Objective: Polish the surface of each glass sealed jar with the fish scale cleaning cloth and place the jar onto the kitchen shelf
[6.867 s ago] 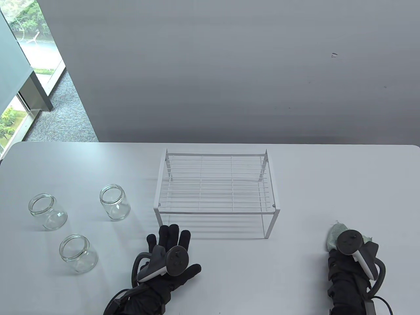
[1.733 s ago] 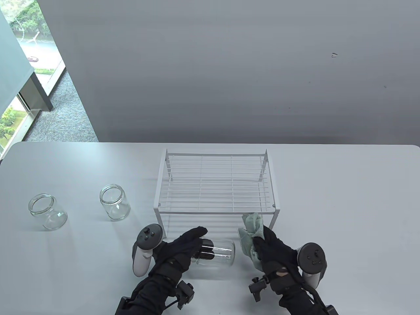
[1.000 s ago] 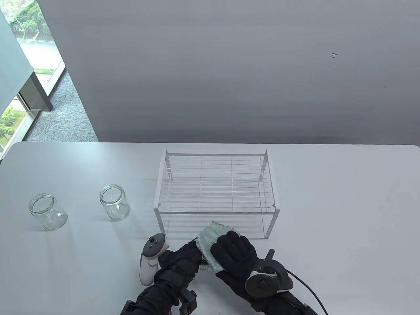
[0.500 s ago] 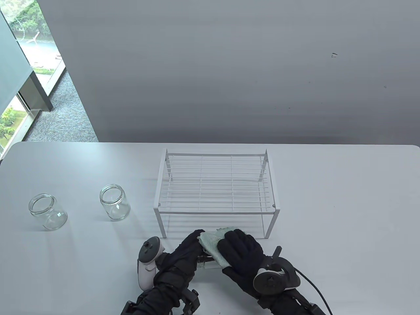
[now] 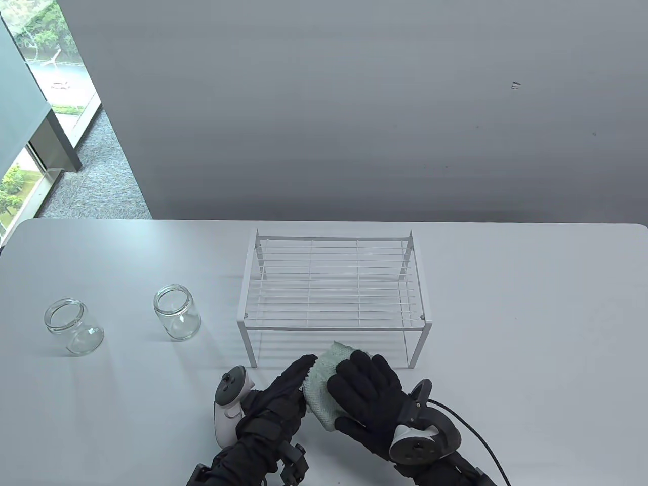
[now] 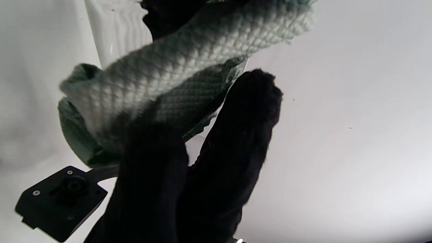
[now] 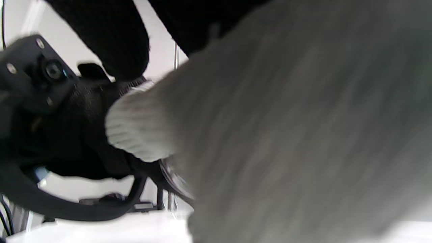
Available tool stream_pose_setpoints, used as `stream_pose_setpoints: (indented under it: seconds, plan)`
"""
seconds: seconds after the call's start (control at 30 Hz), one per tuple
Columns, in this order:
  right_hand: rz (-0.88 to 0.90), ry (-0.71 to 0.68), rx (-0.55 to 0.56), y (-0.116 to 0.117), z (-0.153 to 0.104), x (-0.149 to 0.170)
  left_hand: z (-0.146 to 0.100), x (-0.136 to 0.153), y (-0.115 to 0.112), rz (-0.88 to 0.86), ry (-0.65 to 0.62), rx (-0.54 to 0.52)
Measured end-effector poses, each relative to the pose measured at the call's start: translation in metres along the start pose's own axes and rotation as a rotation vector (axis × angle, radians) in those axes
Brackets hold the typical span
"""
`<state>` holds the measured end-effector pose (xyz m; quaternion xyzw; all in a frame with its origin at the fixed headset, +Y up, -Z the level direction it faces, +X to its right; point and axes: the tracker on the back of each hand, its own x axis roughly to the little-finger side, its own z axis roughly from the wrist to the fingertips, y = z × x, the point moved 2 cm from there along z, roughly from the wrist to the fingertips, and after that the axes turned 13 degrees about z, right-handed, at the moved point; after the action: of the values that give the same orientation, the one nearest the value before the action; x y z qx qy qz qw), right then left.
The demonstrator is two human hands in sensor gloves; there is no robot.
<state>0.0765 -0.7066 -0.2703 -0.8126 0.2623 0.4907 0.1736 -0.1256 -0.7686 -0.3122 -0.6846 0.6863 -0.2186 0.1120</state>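
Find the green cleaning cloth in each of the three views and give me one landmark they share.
Table view: the cloth lies lower centre, just in front of the wire shelf, under the right hand.
Left wrist view: the cloth crosses the upper left, above dark glove fingers.
Right wrist view: the cloth fills the right side, blurred.
Shared landmark: the black gloves touching it.

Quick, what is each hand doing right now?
Left hand: holds the jar, which is hidden under the cloth.
Right hand: wraps the cloth over the jar.
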Motion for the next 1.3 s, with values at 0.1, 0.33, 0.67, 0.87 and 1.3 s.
stream_pose_setpoints:
  seconds: [0.1, 0.33, 0.67, 0.87, 1.3]
  plan:
    - [-0.052, 0.056, -0.092, 0.013, 0.001, 0.001, 0.000, -0.003, -0.011, 0.031, 0.001, 0.061]
    - [0.228, 0.258, 0.128, 0.000, -0.009, 0.029, -0.002, -0.011, -0.014, 0.139, -0.026, 0.029]
    - [0.342, 0.378, 0.120, 0.005, -0.012, 0.032, 0.000, -0.008, -0.019, 0.175, 0.003, 0.039]
    - [0.344, 0.246, -0.009, 0.004, -0.004, 0.022, -0.002, -0.008, -0.012, 0.174, 0.020, -0.024]
    - [0.281, 0.323, 0.044, 0.006, -0.006, 0.026, -0.002, -0.016, -0.020, 0.206, -0.073, 0.060]
